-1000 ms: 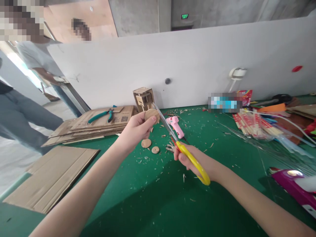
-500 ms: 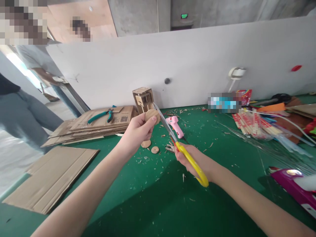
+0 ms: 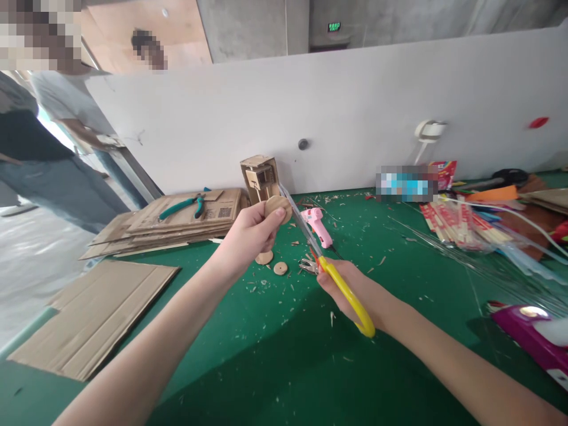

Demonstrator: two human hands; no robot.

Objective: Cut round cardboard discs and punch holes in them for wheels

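My left hand (image 3: 249, 235) pinches a round cardboard disc (image 3: 277, 207) and holds it up above the green table (image 3: 275, 355). My right hand (image 3: 350, 290) grips yellow-handled scissors (image 3: 344, 290), whose long blades (image 3: 298, 216) reach up to the right edge of the disc. Two smaller cardboard discs (image 3: 264, 258) (image 3: 280, 268) lie on the table just below the left hand. Behind the held disc stands a small cardboard model (image 3: 260, 177).
A pink glue gun (image 3: 318, 225) lies behind the scissors. Flat cardboard sheets (image 3: 97, 313) and a stack with teal pliers (image 3: 181, 206) are at left. Wrapped sticks (image 3: 457, 222) and craft clutter fill the right; a magenta tool (image 3: 530, 337) sits near right. A person stands far left (image 3: 53, 171).
The hands, disc and scissors have barely shifted. The person at far left has walked closer into view.
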